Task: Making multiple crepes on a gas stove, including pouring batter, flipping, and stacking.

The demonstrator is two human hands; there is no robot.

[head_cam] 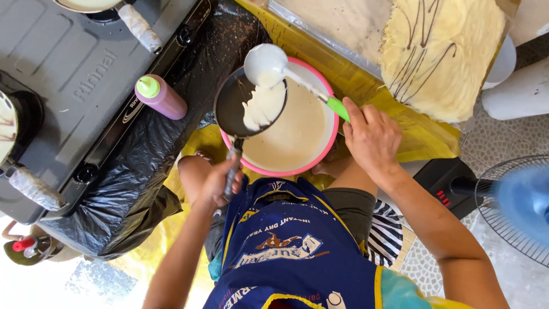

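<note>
Holding pan: left hand (217, 186) wrapped shut round the handle of a small dark frying pan (240, 106), just below the near-left rim of the pink bowl (329, 134).
Holding ladle: right hand (372, 137) closed on the green grip of a white ladle (266, 63), just beyond the bowl's right rim.
Pan: tilted over the bowl's left edge, a splash of pale batter (264, 106) on its right half, dark bare metal on the left.
Ladle: cup hanging over the pan's upper edge and the bowl's top-left rim, shaft crossing above the bowl toward the right hand.
Bowl: pink-rimmed, filled wide with pale batter, resting on a yellow sheet (423, 137).
Left of bowl: pink squeeze bottle (162, 97) with green cap, on crumpled black plastic (131, 177); grey gas stove (68, 74) farther left.
Above-right of bowl: stack of thin yellow crepes (443, 51) with dark drizzle lines, well apart from the rim.
Far right of bowl: blue fan (517, 203) in a wire cage.
Open room: narrow strip of yellow sheet between bowl rim and crepe stack; tight on the left, bottle near the pan.
</note>
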